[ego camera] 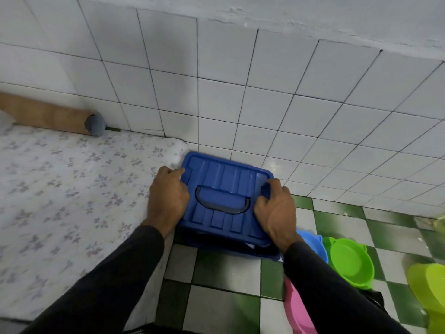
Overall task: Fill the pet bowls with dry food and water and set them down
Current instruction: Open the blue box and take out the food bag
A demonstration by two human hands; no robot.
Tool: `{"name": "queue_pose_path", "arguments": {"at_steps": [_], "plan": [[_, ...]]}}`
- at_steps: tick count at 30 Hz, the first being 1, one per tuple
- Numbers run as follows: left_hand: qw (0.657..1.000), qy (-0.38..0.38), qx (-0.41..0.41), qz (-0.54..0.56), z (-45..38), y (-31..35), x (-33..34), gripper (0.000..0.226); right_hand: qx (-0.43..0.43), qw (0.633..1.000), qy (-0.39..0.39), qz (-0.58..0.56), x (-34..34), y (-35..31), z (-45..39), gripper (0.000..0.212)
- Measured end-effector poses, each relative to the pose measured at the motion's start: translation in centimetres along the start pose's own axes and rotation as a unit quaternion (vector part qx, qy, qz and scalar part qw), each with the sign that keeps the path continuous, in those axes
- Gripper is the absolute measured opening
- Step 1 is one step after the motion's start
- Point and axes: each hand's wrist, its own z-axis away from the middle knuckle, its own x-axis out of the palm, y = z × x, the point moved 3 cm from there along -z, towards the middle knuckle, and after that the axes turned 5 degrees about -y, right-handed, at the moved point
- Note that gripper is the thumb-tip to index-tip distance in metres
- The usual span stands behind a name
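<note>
Here, at frame centre, the left hand [168,196] and right hand [277,210] grasp opposite edges of the blue lid [224,198] over a blue box [265,253] on the checkered floor [216,273]; at lower right lie blue [313,242], green [349,261], pink [298,309] and yellow-green [428,285] pet bowls; a floral mattress [60,189] fills the left.
</note>
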Motion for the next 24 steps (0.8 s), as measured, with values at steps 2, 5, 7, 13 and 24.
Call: {"name": "queue_pose_path", "arguments": {"at_steps": [2,5,7,13,24], "plan": [[1.0,0.022,-0.007,-0.011,-0.6,-1.0,-2.1,0.038,-0.029,0.999,-0.002,-0.032,0.3,-2.2,-0.1,0.042],[0.998,0.053,-0.023,-0.03,-1.2,-3.3,-5.3,0.034,-0.058,0.997,-0.017,-0.057,1.8,-5.6,-0.4,0.043],[0.996,0.071,-0.031,-0.042,-1.3,-5.0,-7.4,0.032,-0.078,0.994,-0.028,-0.068,3.4,-7.9,-0.5,0.044],[0.99,0.102,-0.034,-0.097,-1.6,-10.4,-12.4,0.022,-0.13,0.984,-0.086,-0.092,8.2,-13.8,0.7,0.04],[0.986,0.068,-0.084,-0.127,-3.0,-18.0,-17.7,0.023,-0.16,0.973,-0.162,-0.038,15.4,-21.1,2.2,0.045]]}}
